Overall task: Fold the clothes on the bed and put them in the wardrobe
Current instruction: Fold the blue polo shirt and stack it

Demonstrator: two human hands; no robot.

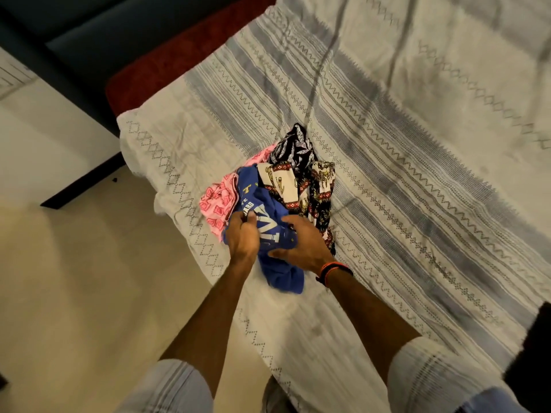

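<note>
A small heap of clothes lies near the bed's (pixel 387 150) left edge. On top is a blue shirt with white lettering (pixel 268 231). My left hand (pixel 243 238) grips its left side with curled fingers. My right hand (pixel 301 244), with bands on the wrist, holds the shirt's right side, thumb under a fold. Under and beside it lie a pink patterned garment (pixel 217 201), a cream, red and black printed garment (pixel 310 192) and a black-and-white patterned one (pixel 293 147). No wardrobe is in view.
The bed carries a cream cover with grey stripes and zigzag lines; a red mattress edge (pixel 179 61) shows at its far side. Beige tiled floor (pixel 74 278) lies to the left, with a white panel with a dark base (pixel 44 150) beyond. A dark object (pixel 533 353) sits at the right edge.
</note>
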